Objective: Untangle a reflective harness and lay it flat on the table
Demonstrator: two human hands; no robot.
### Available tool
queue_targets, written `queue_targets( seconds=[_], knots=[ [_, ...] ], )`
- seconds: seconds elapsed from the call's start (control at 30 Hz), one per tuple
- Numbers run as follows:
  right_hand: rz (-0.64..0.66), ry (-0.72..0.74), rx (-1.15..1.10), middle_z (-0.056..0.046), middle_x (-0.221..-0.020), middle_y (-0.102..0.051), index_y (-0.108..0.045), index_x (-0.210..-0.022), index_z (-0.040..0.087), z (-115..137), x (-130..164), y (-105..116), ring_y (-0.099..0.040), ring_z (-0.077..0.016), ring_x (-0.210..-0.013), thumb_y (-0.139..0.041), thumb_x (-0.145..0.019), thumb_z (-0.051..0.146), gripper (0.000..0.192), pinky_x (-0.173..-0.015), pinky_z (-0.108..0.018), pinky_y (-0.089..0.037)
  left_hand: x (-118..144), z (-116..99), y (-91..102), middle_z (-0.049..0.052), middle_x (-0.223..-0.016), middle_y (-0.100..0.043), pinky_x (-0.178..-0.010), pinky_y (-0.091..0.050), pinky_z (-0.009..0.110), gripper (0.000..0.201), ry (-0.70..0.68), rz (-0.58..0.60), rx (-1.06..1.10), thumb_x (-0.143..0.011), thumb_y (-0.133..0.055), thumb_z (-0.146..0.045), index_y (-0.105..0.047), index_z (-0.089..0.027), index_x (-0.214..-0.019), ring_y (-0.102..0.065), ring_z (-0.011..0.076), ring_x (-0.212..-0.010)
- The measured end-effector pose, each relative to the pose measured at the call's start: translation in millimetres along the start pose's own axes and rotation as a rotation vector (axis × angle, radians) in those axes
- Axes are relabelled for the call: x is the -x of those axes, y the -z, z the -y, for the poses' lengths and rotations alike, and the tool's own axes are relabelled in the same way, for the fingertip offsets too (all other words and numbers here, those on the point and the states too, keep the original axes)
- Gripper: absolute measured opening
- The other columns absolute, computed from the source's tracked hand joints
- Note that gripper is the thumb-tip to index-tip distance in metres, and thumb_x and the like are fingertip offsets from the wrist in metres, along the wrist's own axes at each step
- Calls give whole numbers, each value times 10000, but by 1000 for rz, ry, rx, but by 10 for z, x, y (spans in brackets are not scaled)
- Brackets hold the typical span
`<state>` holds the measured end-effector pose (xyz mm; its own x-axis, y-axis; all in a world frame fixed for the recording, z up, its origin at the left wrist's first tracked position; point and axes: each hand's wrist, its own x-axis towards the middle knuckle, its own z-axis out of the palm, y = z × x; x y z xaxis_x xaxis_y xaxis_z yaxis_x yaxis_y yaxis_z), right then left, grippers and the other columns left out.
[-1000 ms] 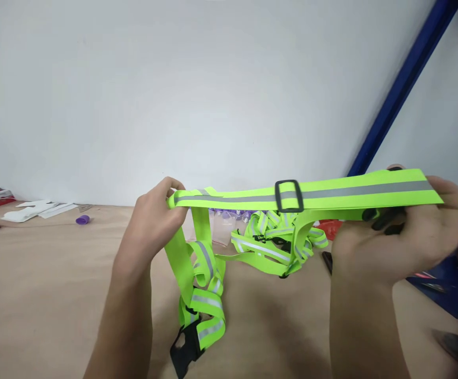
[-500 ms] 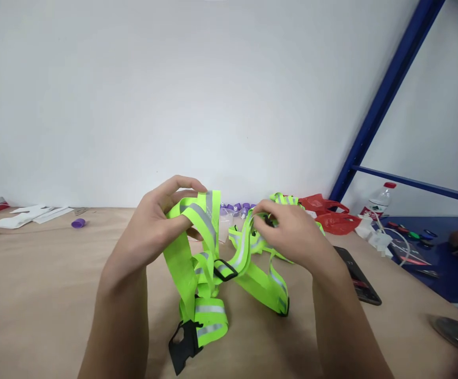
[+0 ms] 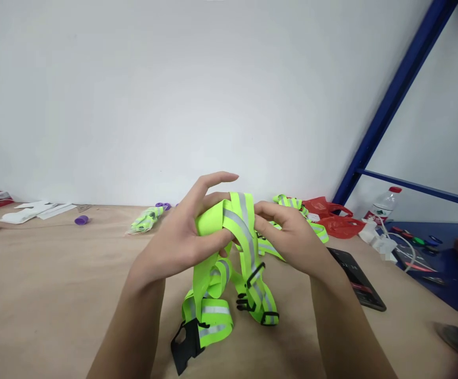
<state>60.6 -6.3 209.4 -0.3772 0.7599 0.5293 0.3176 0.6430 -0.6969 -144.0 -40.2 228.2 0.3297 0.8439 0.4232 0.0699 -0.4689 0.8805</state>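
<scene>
Bright green strap [image 3: 235, 231] with a grey shiny stripe, bunched up above the middle of the table [image 3: 47, 284], toward the near edge. Lower loops resting on the wood, with a black buckle [image 3: 185, 345] at the bottom and a black slider [image 3: 255, 275] partway down. Left hand [image 3: 181, 237] closed around the top fold, thumb pressed across the front, first finger sticking out straight. Right hand [image 3: 288, 237] pinching the same fold from the other side, fingertips touching the strap. Both hands close together, nearly touching.

Just behind the right hand, a pile of more green straps [image 3: 292, 205]. Beside that, red bags [image 3: 331, 216] near the far edge. Black phone [image 3: 357, 279] flat on the table, just right of the right arm. Small packed green strap [image 3: 146, 220] behind the left hand. Purple cap [image 3: 82, 220] and white papers [image 3: 35, 210] near the far left corner. Water bottle [image 3: 382, 205] with a red lid past the right edge, beside a blue post [image 3: 390, 100].
</scene>
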Motion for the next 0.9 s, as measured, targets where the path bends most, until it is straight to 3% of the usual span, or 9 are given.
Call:
queue_targets(
  seconds=[0.17, 0.37, 0.43, 0.53, 0.63, 0.77, 0.9],
  knots=[
    [-60, 51, -224, -15, -719, -645, -645, -724, 197, -60, -4, 4, -605, -158, -689, -485, -986, 552, 470, -667, -279, -508, -28, 43, -48, 34, -1191, -679, -556, -563, 263, 637, -59, -36, -139, -803, -641, -114, -496, -377, -1365, -661, 142, -633],
    [59, -97, -367, 30, -753, -665, -592, -1061, 236, -40, 20, -78, -594, -127, -593, -689, -890, 457, 296, -546, -244, -489, -80, 106, -73, -29, -790, -645, -487, -404, 262, 620, -138, -20, -480, -793, -540, -91, -513, -320, -1369, -471, 118, -484],
    [-15, -80, -354, 42, -726, -645, -591, -1038, 232, -52, 14, -99, -555, -108, -544, -689, -890, 426, 263, -501, -224, -448, -86, 119, -62, -15, -864, -667, -517, -422, 268, 632, -141, -39, -535, -788, -530, -90, -493, -317, -1377, -513, 123, -521],
    [-224, -20, -331, 65, -636, -576, -599, -969, 221, -85, -9, -93, -456, -82, -462, -711, -865, 414, 246, -429, -206, -361, -97, 138, -26, 31, -1085, -679, -563, -471, 267, 606, -146, -133, -545, -785, -536, -95, -487, -307, -1351, -635, 156, -697],
    [-317, 5, -310, 85, -552, -493, -605, -912, 216, -101, -25, -57, -363, -68, -413, -723, -851, 425, 248, -382, -199, -291, -124, 162, 14, 25, -1047, -688, -648, -524, 275, 418, -155, -246, -566, -804, -528, -108, -581, -270, -1186, -665, 182, -838],
    [-259, 14, -320, 39, -646, -594, -629, -864, 212, -86, -32, -13, -511, -95, -487, -745, -829, 466, 282, -434, -213, -445, -149, 178, 57, 4, -911, -733, -740, -563, 295, 189, -157, -305, -621, -849, -523, -151, -680, -240, -906, -677, 190, -861],
    [-219, -22, -486, 16, -709, -662, -601, -898, 222, -92, -34, 22, -646, -146, -539, -746, -822, 469, 296, -458, -246, -530, -134, 155, 80, -8, -879, -774, -749, -585, 303, 186, -116, -318, -632, -843, -567, -178, -736, -245, -882, -717, 201, -819]
  ],
)
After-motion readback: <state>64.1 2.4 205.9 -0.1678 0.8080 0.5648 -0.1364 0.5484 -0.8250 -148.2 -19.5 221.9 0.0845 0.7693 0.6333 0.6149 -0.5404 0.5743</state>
